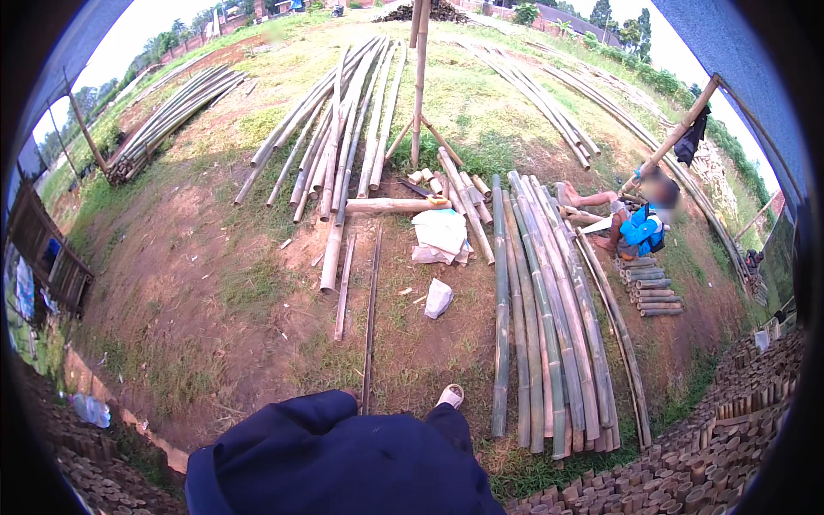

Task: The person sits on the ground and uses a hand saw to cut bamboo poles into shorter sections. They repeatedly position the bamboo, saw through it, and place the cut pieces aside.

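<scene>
The long thin dark strip [372, 318] lies on the ground in front of me, pointing away, its near end reaching the edge of my navy jacket [343, 463]. Beside that end, a small brown patch at the tip of the sleeve is probably my left hand [351, 396]; the cloth covers most of it, so I cannot tell how open it is or whether it has hold of the strip. My right hand is out of view, and I cannot tell its state either. Left of the strip lies a shorter split piece [345, 296]. Just past the strip's far end, a thick bamboo log [386, 206] lies crosswise. Right of the strip I see my sandalled foot [451, 396], a pale lump [439, 298], and white sacks [442, 232] farther off. Further right, long bamboo poles [551, 326] lie side by side, and past them a person in blue [639, 230] sits near a stack of short bamboo pieces [657, 296]
</scene>
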Demonstrator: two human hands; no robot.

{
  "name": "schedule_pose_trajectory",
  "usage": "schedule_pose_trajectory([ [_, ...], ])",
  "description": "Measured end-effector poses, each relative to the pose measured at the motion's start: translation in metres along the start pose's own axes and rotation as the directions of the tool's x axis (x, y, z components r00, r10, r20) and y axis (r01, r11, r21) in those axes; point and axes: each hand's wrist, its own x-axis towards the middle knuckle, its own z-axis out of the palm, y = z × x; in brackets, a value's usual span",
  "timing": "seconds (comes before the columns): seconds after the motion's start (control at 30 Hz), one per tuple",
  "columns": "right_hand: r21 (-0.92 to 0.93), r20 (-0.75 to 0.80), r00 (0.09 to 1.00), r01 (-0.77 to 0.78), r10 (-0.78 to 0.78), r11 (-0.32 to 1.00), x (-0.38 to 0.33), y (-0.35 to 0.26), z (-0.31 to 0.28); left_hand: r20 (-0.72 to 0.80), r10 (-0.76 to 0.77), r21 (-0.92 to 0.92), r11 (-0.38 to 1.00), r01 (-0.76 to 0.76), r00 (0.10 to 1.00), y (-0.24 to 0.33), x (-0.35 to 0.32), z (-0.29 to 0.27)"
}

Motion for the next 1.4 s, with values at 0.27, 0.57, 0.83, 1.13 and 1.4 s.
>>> schedule_pose_trajectory([
  [0.27,-0.064,0.012,0.980,-0.196,0.198,0.978,0.103,-0.101,-0.004,0.083,-0.266,-0.195,0.941,0.278,0.960,0.011,0.020,-0.008],
  [0.57,-0.006,-0.221,0.890,-0.409,0.398,0.912,0.213,-0.220,-0.073,0.031,-0.166,-0.667,0.731,0.144,0.986,0.181,0.109,-0.126],
  [0.83,-0.365,0.127,0.983,-0.075,0.129,0.928,0.271,-0.324,-0.062,-0.076,-0.397,-0.444,0.835,0.325,0.915,0.138,0.108,-0.096],
  [1.13,-0.638,-0.112,0.947,-0.300,0.300,0.709,0.314,-0.354,0.064,-0.100,-0.197,-0.890,0.457,0.001,0.975,0.156,0.187,-0.274],
  [1.4,-0.627,0.066,0.986,-0.080,0.155,0.775,0.341,-0.451,0.256,-0.882,0.151,-0.403,0.251,-0.880,0.447,0.266,0.049,-0.582],
])
